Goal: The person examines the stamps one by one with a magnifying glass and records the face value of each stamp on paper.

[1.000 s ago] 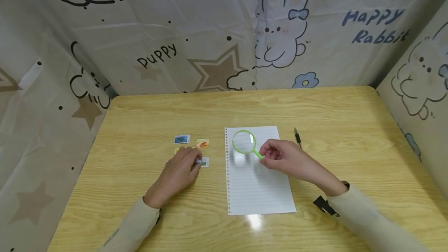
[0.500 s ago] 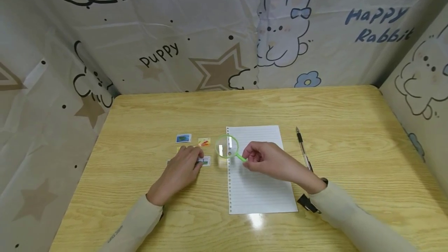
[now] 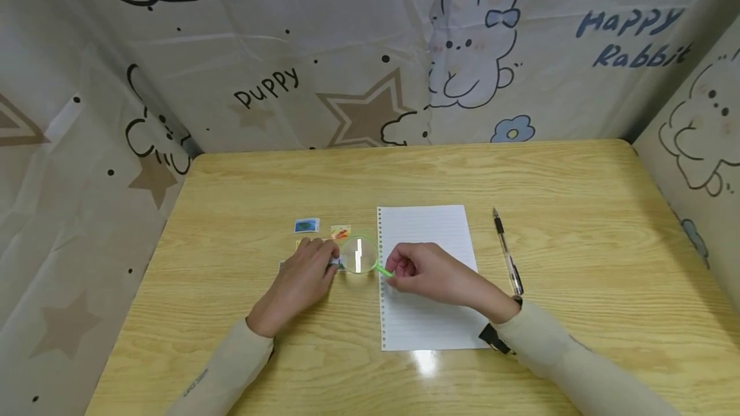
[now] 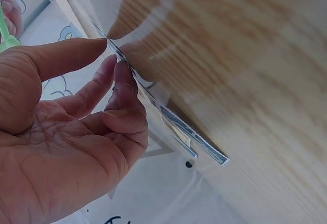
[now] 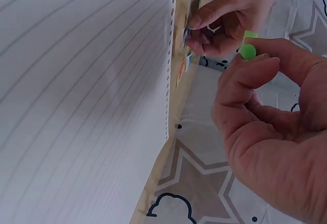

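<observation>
My left hand (image 3: pixel 296 280) is low over the small picture stamps, covering part of them. Its thumb and fingertips pinch the edge of a stamp at the tabletop, as the left wrist view shows for this hand (image 4: pixel 76 127). A blue stamp (image 3: pixel 306 225) and a yellow-orange stamp (image 3: pixel 340 232) lie just beyond it. My right hand (image 3: pixel 433 273) pinches the green handle (image 5: pixel 249 52) of a magnifying glass (image 3: pixel 358 254). The round lens is held beside the left fingertips, above the table between the stamps and the paper.
Beneath the right hand lies a lined, hole-punched paper sheet (image 3: pixel 428 230). A black-and-clear pen (image 3: pixel 509 252) rests to the right of the sheet. Patterned cloth (image 3: pixel 347 50) hangs behind the wooden table (image 3: pixel 277 178) and at its sides.
My right hand has carried the magnifying glass leftward from above the paper to beside the left fingertips. The whole pen now shows. My left hand has stayed at the stamps.
</observation>
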{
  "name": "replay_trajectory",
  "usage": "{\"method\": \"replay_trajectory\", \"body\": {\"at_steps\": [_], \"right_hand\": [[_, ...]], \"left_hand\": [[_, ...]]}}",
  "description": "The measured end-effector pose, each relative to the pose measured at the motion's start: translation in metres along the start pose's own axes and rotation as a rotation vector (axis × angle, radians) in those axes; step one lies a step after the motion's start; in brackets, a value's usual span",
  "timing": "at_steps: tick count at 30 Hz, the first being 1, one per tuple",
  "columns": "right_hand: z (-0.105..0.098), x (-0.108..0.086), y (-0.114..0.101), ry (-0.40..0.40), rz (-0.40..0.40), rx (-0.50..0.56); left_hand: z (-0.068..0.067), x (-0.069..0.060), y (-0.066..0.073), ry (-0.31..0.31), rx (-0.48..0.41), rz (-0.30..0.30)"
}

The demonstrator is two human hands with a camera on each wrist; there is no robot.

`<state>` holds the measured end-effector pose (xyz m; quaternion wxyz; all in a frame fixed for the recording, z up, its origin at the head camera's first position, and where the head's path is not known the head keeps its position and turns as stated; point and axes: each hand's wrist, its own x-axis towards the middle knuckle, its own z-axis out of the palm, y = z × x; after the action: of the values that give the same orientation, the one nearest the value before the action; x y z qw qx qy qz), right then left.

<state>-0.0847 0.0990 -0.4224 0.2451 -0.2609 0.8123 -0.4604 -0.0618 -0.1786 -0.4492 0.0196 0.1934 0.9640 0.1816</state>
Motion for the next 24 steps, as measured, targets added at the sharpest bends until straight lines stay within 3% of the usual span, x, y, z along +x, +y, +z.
{"method": "replay_trajectory", "body": {"at_steps": [12, 24], "right_hand": [[0.0073, 0.0065, -0.0021, -0.035, -0.018, -0.022], [0.0087, 0.0071, -0.0027, -0.039, -0.015, -0.024]], "left_hand": [[0.0025, -0.0005, -0.0027, 0.070, 0.054, 0.079], [0.0024, -0.0002, -0.0015, 0.045, 0.058, 0.045]]}}
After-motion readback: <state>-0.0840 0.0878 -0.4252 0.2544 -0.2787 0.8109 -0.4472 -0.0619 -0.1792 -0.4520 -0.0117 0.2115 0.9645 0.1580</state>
